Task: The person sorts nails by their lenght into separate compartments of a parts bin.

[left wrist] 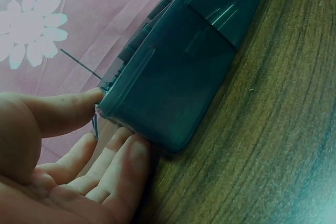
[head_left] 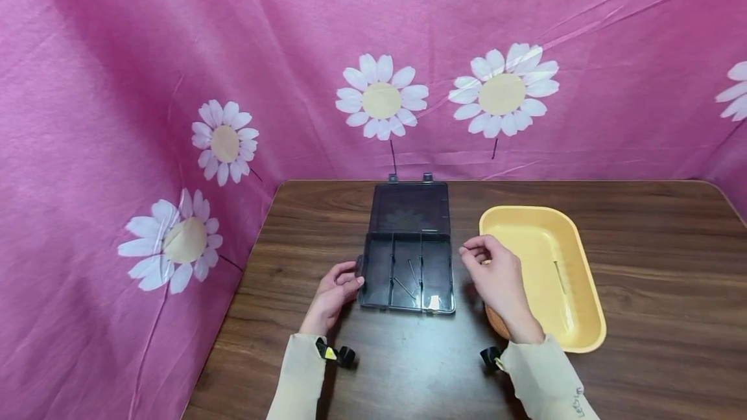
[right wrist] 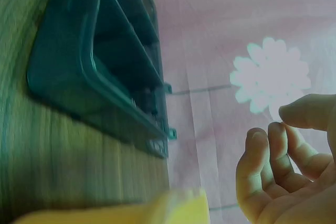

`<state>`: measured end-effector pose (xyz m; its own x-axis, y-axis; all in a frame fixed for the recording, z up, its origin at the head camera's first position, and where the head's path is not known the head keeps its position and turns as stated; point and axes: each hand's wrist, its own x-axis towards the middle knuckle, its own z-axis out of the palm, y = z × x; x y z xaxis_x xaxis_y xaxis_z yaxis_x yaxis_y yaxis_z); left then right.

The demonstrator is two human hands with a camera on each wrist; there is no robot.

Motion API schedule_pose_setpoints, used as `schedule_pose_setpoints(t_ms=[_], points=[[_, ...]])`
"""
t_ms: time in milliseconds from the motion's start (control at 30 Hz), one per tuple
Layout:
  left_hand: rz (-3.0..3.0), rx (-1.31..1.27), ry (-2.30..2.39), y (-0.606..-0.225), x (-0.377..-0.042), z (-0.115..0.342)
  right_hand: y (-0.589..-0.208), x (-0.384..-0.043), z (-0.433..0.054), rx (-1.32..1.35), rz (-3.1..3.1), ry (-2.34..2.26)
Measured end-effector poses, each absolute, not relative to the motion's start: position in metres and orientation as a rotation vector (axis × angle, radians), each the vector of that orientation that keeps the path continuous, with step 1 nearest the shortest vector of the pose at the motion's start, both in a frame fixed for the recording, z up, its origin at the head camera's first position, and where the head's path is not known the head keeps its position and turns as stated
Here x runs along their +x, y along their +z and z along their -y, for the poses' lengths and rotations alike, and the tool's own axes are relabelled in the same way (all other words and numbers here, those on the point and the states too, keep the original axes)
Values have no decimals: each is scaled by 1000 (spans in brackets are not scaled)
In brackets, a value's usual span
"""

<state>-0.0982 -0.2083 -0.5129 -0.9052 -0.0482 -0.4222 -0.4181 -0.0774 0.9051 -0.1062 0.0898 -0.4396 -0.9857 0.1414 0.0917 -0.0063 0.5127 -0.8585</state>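
A dark translucent organizer box [head_left: 378, 271] lies on the table, its lid [head_left: 410, 206] folded back toward the curtain. Two thin metal pieces, nail-like, rest in its middle compartment [head_left: 404, 253]. My left hand [head_left: 334, 293] holds the box's left edge, thumb on top and fingers below, as the left wrist view shows. Between the box and a yellow tray [head_left: 586, 290] hovers my right hand [head_left: 496, 277], thumb tip meeting the index fingertip. I cannot tell whether something small is pinched there. One similar thin piece [head_left: 560, 277] lies in the tray.
Partly hidden behind my right wrist is a rounded orange-brown thing [head_left: 497, 324] beside the tray. The wooden table [head_left: 659, 264] runs back to a pink curtain [head_left: 292, 50] printed with white daisies. Two small latches stand up at the lid's far edge.
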Motion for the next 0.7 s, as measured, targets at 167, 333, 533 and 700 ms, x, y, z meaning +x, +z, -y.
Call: schedule_pose_setpoints(t_ms=[167, 333, 533, 700], points=[[-1941, -490, 2071, -513, -97, 210, -442, -105, -107, -158, 2566, 1448], [-1940, -499, 2075, -513, -97, 209, -447, -103, -125, -207, 2544, 1438], [-1949, -514, 2070, -514, -97, 208, -453, -101, -146, -292, 2559, 1360], [-1952, -498, 2072, -514, -98, 208, -461, -100, -162, -327, 2589, 1345]])
